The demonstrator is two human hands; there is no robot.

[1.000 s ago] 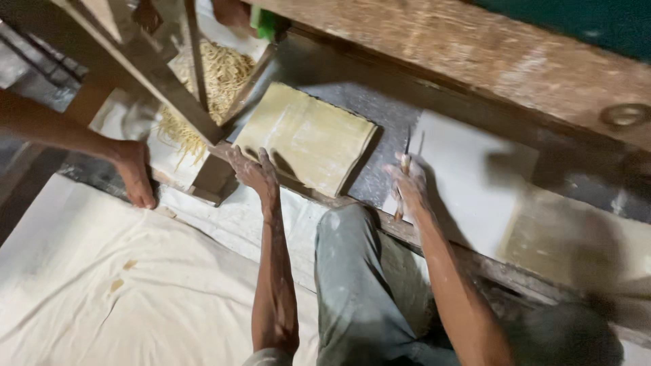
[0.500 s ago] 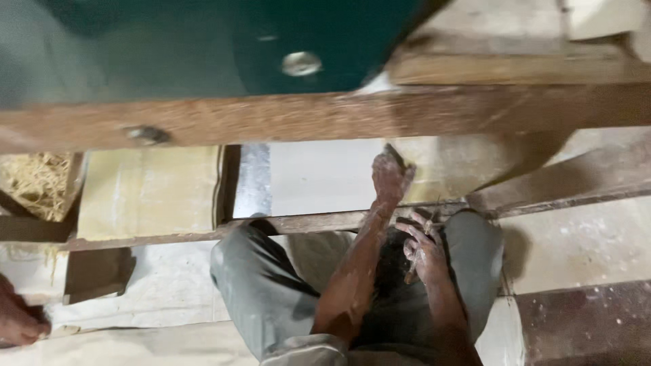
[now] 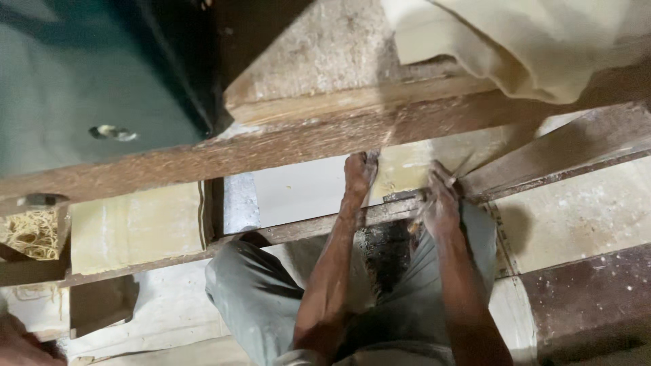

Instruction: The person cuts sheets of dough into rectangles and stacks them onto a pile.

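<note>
- While the left hand (image 3: 359, 173) reaches forward with its fingers together and flat on a pale yellowish sheet (image 3: 400, 169), the right hand (image 3: 441, 203) sits just beside it at the sheet's near edge, its fingers curled shut around a thin stick-like tool (image 3: 453, 173).
- That sheet lies under the long wooden beam (image 3: 271, 146), touching the narrower wooden rail (image 3: 305, 227) that runs across in front of the person's knees.
- By the look of it, the step in hand is holding the sheet flat while the tool works along its edge; the tool's tip is too blurred to say exactly where it meets the sheet.
- Any next move seems to call for steady downward pressure from the left hand, so the thin sheet does not slide or buckle as the right hand guides the tool.
- A second yellowish sheet (image 3: 135, 227) lies well apart to the left, near a heap of straw-like fibre (image 3: 30, 234).
- Underfoot, pale dusty boards (image 3: 576, 217) serve as the work surface; a dark green panel (image 3: 81, 88) stands behind the beam, and a cream cloth (image 3: 529, 41) hangs over it at upper right.
</note>
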